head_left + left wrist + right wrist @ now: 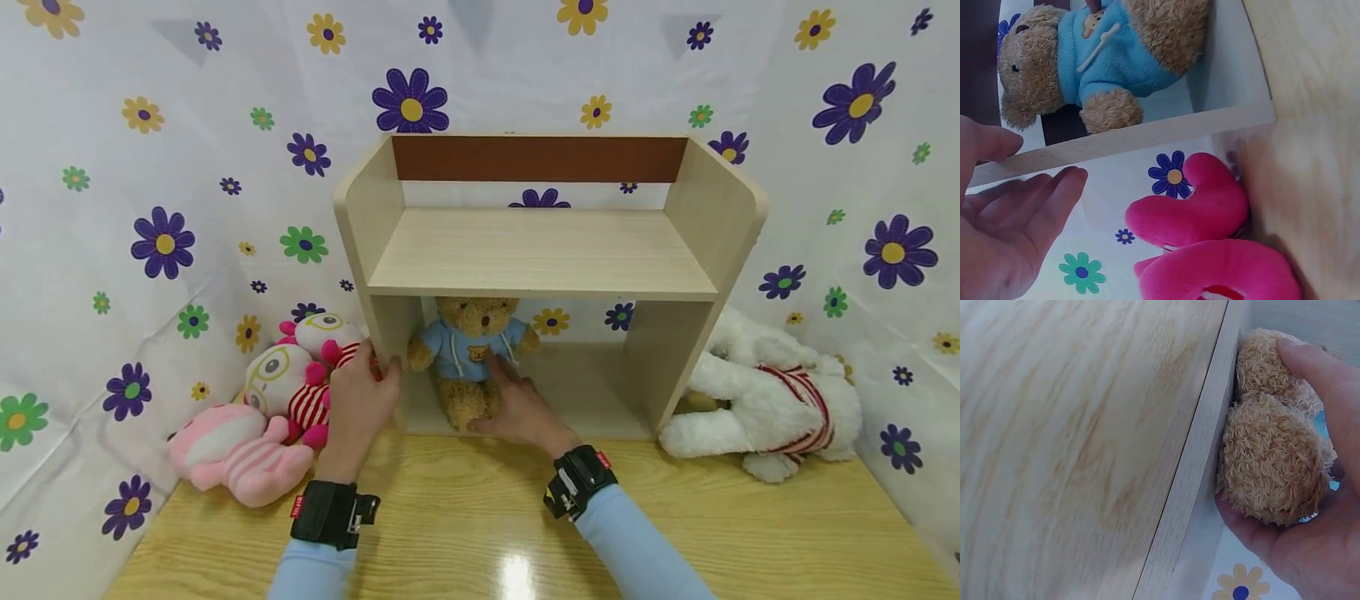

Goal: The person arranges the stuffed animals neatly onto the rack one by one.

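Note:
A brown teddy bear [467,350] in a light blue hoodie sits upright in the lower compartment of a small wooden shelf [540,254], towards its left side. My right hand [517,408] holds the bear low down at its legs. One finger reaches up to the hoodie's front, and in the right wrist view the thumb lies on one furry foot [1272,459] while other fingers pass beneath. The left hand [365,396] grips the front edge of the shelf's left side panel [1129,137], thumb inside and fingers outside. The shelf board hides the top of the bear's head.
Left of the shelf, a pink plush toy [240,454] and two white-and-pink plush toys [288,379] with striped clothes lie together. A white plush toy [780,408] with a striped red band lies at the right. Behind hangs a flowered cloth [225,125]; below is a wooden table [450,517].

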`<state>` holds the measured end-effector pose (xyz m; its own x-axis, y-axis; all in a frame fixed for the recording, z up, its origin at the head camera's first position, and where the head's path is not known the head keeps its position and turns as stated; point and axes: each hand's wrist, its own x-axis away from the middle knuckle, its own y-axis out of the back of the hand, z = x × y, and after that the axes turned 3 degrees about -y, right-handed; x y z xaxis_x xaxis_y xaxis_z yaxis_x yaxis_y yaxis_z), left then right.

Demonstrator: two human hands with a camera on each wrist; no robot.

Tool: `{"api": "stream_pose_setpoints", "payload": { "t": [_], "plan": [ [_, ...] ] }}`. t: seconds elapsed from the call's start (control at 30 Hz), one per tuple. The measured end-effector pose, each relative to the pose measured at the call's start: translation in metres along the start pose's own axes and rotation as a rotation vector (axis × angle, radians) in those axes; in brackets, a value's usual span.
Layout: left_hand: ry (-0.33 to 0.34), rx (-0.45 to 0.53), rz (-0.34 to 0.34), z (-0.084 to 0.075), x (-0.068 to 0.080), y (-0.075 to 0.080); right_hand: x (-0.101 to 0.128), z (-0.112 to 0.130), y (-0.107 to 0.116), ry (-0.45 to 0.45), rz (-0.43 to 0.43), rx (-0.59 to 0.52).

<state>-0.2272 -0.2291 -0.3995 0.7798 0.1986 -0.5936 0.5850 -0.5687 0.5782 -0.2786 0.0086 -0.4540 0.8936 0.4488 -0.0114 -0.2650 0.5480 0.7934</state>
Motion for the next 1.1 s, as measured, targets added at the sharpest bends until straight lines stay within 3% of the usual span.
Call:
{"api": "stream_pose_setpoints", "payload": {
  "t": [0.17,0.33,0.63,0.77,0.97,1.1],
  "plan": [
    [0.002,0.007,0.0,0.0,-0.005,0.001,0.001,-0.001,0.001,0.018,0.002,-0.009],
    [-0.029,0.011,-0.006,0.002,-0.003,-0.003,0.005,-0.006,0.002,0.055,0.005,-0.033],
    [-0.014,0.035,0.007,0.004,-0.001,-0.007,0.018,-0.021,0.008,0.153,-0.046,-0.061],
    [0.003,0.022,0.002,0.004,0.001,-0.008,0.026,-0.023,0.006,0.219,-0.124,0.038],
    [-0.005,0.028,0.002,0.001,0.002,-0.008,0.049,-0.007,-0.001,0.368,-0.3,0.342],
    [-0.015,0.02,-0.015,0.0,0.0,-0.009,0.06,0.011,-0.008,0.4,-0.267,0.472]
  ]
}}
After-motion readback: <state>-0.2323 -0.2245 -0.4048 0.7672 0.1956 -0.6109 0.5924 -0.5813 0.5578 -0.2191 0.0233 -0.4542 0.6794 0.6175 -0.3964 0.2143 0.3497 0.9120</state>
